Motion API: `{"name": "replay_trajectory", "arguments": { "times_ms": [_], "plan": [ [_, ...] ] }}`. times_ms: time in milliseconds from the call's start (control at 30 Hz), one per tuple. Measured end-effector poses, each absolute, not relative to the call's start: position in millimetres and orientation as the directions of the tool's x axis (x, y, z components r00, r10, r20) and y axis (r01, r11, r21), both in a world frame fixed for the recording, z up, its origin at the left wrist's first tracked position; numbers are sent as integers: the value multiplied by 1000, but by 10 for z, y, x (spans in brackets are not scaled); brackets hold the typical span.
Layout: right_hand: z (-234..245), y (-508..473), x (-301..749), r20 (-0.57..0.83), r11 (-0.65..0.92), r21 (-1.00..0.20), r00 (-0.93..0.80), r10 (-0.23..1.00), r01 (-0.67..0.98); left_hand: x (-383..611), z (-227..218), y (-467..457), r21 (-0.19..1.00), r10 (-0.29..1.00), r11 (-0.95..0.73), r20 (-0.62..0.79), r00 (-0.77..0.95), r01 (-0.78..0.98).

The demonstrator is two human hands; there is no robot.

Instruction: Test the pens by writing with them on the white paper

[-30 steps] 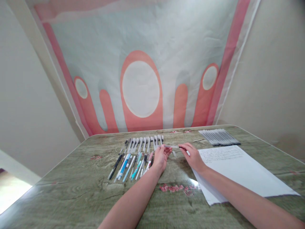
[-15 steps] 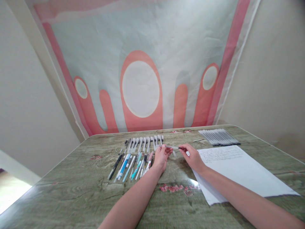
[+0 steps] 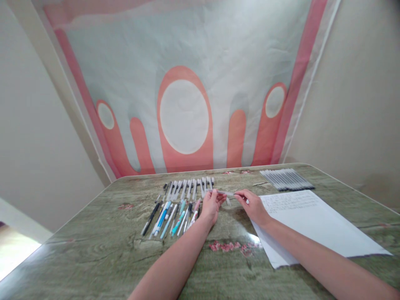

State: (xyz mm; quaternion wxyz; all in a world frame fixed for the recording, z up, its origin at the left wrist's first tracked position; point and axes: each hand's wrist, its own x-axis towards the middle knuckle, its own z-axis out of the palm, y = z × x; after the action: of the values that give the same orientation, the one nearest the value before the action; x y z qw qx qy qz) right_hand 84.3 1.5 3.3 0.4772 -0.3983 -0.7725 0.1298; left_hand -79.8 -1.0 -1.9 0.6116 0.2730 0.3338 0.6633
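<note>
A slim clear pen lies level between my two hands, just above the table. My left hand is closed on its left part, thumb and fingers pinching it. At its right end, the fingertips of my right hand are pinched together around the pen's tip, which they hide. A small whitish piece shows just below the pen, too blurred to name. To the left of my left hand lie several mixed pens, black, blue, teal and pink, partly behind my forearm. A row of clear pen barrels lies behind them.
A white sheet with handwriting lies under and beyond my right forearm. Further back on the right are several clear pens with dark tips, side by side. The wood-patterned table ends at a printed backdrop.
My right fingers have shifted slightly on the pen's right end, and the dark tip that showed there is now covered. My left hand has stayed almost still.
</note>
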Motion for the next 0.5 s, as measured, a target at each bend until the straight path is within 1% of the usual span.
{"name": "replay_trajectory", "arguments": {
  "times_ms": [167, 267, 433, 500],
  "plan": [
    [10, 27, 856, 618, 615, -544, -222, 754, 572, -790, -7, -27, 792, 996, -34, -23, -85, -609],
    [-22, 41, 863, 600, 598, -539, -227, 767, 593, -782, 14, -37, 795, 996, -21, -34, -79, -606],
    [-39, 38, 858, 531, 556, -635, -219, 818, 537, -785, 11, -29, 794, 997, -8, -43, -71, -608],
    [-19, 23, 850, 536, 560, -647, -215, 817, 517, -794, -5, -20, 781, 997, -10, -44, -71, -624]
  ]
}}
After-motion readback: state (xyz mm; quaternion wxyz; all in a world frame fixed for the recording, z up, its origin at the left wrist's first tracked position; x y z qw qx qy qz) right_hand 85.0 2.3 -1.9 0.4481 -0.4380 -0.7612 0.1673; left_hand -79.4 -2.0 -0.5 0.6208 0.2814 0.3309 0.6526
